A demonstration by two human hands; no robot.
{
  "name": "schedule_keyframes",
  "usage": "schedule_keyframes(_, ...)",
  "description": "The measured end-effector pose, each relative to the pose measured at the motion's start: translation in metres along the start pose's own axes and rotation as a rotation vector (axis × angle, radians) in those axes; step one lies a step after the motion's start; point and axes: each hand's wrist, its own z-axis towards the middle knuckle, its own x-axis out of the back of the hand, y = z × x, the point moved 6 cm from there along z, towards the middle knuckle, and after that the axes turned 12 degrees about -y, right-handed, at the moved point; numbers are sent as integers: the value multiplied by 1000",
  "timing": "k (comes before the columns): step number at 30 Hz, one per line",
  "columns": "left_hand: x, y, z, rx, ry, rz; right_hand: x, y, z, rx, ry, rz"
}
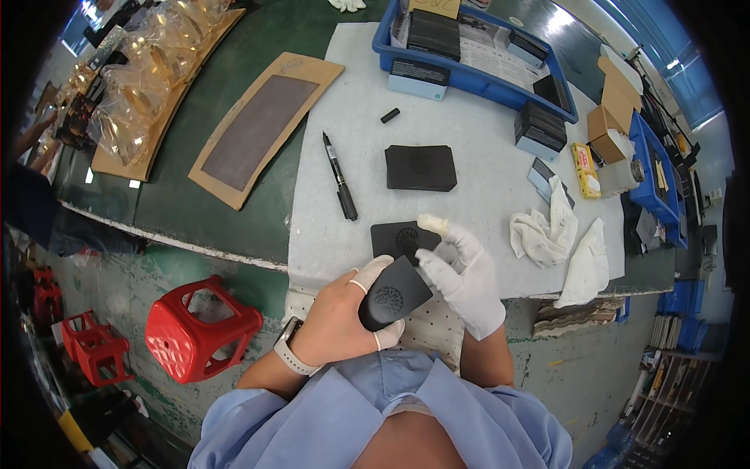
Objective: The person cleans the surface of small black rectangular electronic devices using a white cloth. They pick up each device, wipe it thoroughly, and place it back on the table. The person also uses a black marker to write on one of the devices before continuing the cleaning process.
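Note:
My left hand (341,314), with pale finger cots on some fingertips, grips a small black card stack (393,295) with a round embossed pattern. Its exact thickness is hard to judge. My right hand (466,281) wears a white glove and a cot on one finger. Its fingers are apart beside the held cards, and the capped finger reaches over a black card (405,238) lying at the near edge of the white sheet. Farther off is a neat stack of black cards (420,168). Left of it lie a black marker (341,176) and its cap (390,116).
A blue tray (476,78) with black boxes stands at the back. White gloves (544,234), a yellow box (585,170) and a small bottle (621,177) are to the right. A cardboard-backed dark panel (262,129) lies left. Red stools (201,328) stand on the floor; a person is at far left.

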Motion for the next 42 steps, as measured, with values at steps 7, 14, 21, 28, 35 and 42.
schedule_keyframes(7, -3, 0, 1, -6, -12, -7, -6, 2, 2, -41, -99, 53)
schedule_keyframes(14, -6, -2, 1, 74, -57, -37, 2, 3, 4, -57, 95, 116)
schedule_keyframes(21, -4, -1, 1, -12, 40, -31, 7, 0, 0, -29, 117, 111)
schedule_keyframes(28, -1, -14, 1, 131, 240, -391, -30, -6, -15, -14, -114, -143)
schedule_keyframes(35, -13, -23, 1, 78, 198, -686, -42, -16, -22, 235, -168, -526)
schedule_keyframes(42, -13, -23, -10, 92, 124, -672, -21, -17, -18, 141, 110, -253)
